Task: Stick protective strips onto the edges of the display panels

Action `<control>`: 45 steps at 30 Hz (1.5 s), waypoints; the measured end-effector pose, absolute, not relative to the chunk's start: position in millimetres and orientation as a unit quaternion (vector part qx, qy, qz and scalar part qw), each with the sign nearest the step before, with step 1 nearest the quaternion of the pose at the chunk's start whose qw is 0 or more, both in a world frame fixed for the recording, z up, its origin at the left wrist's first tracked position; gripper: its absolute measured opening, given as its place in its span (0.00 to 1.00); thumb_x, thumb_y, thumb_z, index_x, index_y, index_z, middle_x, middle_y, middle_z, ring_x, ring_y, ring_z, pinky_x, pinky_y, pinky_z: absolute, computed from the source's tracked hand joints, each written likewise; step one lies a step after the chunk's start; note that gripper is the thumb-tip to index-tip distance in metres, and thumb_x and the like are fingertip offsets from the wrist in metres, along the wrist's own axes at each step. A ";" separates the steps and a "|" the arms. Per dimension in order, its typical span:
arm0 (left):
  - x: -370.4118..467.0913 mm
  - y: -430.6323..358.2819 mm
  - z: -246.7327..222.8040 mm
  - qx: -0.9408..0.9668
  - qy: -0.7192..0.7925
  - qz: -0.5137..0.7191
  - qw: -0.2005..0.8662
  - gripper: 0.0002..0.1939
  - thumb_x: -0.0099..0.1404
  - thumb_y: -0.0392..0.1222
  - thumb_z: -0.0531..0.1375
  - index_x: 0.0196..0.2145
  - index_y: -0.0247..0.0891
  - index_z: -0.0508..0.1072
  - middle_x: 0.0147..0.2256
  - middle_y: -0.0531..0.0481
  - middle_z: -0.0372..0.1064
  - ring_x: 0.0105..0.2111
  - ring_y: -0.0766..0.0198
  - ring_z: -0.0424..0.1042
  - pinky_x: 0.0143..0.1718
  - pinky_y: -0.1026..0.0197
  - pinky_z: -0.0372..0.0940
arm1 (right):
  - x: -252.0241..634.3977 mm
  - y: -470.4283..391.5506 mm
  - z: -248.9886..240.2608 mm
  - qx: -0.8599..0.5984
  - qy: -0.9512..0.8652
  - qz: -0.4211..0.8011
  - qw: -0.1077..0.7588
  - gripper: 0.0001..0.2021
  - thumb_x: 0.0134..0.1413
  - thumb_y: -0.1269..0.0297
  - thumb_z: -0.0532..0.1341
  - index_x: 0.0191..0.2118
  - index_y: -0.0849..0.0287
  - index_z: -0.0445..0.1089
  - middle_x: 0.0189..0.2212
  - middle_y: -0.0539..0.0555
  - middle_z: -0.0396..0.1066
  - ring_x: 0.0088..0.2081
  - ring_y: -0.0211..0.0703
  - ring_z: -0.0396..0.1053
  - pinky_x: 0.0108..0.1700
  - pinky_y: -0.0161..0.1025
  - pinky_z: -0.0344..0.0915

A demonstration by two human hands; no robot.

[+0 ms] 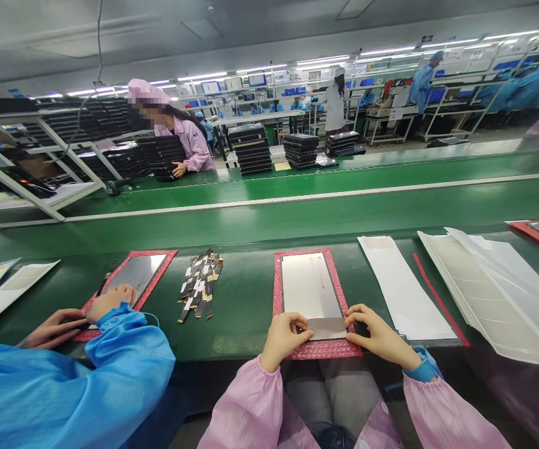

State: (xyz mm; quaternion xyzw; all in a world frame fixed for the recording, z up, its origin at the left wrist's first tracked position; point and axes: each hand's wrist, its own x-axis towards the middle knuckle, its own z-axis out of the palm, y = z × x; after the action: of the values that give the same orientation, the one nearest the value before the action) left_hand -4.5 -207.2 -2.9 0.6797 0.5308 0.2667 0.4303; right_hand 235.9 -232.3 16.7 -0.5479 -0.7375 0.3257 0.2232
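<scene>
Silver panel (310, 280) lies face-up on one red bubble-wrap mat (278, 293) at the worktop's (245, 312) near edge, its long sides running away from me. My left hand (285, 337) is at its near left corner, thumb and index almost together by the left end of one grey strip (328, 328); whether they pinch it I can't tell. My right hand (379, 332) has thumb and index parted, tips at the strip's right end. Green surface shows on both sides of the mat: wider leftward to one pile of flex cables (200, 284), narrower rightward to one narrow white sheet (402, 287), with one red strip (440, 299) just beyond. Left, one blue-sleeved co-worker (124, 368) has two hands at another mat (164, 268).
</scene>
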 end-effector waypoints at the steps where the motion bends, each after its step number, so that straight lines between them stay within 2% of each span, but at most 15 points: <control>1: -4.4 -207.5 -3.3 0.679 0.532 0.268 0.429 0.09 0.46 0.42 0.61 0.27 0.37 0.72 0.26 0.53 0.72 0.20 0.72 0.62 0.21 0.69 0.55 | 235.1 -232.1 15.9 -0.549 -0.736 0.325 0.228 0.06 0.48 0.58 0.56 0.32 0.53 0.65 0.41 0.51 0.60 0.44 0.43 0.61 0.43 0.39 0.60; 6: -4.0 -207.5 -3.0 0.675 0.534 0.273 0.429 0.09 0.48 0.44 0.60 0.27 0.37 0.72 0.26 0.53 0.72 0.20 0.72 0.62 0.21 0.69 0.55 | 231.3 -231.6 10.8 -0.557 -0.729 0.306 0.255 0.07 0.50 0.59 0.54 0.29 0.55 0.64 0.37 0.51 0.61 0.42 0.41 0.61 0.46 0.40 0.57; 17: -4.0 -206.0 0.2 0.664 0.528 0.276 0.451 0.12 0.50 0.47 0.59 0.28 0.34 0.73 0.25 0.50 0.72 0.20 0.71 0.63 0.21 0.68 0.54 | 229.0 -231.5 6.6 -0.570 -0.727 0.288 0.252 0.07 0.51 0.58 0.53 0.30 0.55 0.64 0.38 0.52 0.62 0.42 0.44 0.61 0.45 0.42 0.57; 29: -4.2 -207.6 -3.0 0.674 0.529 0.290 0.426 0.10 0.51 0.45 0.58 0.27 0.35 0.73 0.25 0.51 0.72 0.20 0.71 0.62 0.21 0.69 0.55 | 227.5 -232.6 4.0 -0.569 -0.729 0.281 0.257 0.07 0.51 0.59 0.53 0.29 0.55 0.64 0.38 0.52 0.62 0.41 0.43 0.61 0.45 0.42 0.57; 45: -4.2 -207.7 -3.3 0.671 0.543 0.272 0.424 0.10 0.48 0.43 0.60 0.27 0.35 0.73 0.26 0.51 0.72 0.19 0.71 0.62 0.21 0.69 0.57 | 228.0 -232.1 5.1 -0.575 -0.727 0.282 0.249 0.08 0.51 0.58 0.53 0.29 0.55 0.64 0.38 0.53 0.62 0.41 0.44 0.61 0.45 0.44 0.57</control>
State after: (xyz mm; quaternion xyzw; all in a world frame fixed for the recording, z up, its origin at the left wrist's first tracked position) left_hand -4.2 -207.7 -3.3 0.6714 0.5433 0.2723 0.4241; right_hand 228.0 -232.1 5.1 -0.5750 -0.7267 0.2819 0.2486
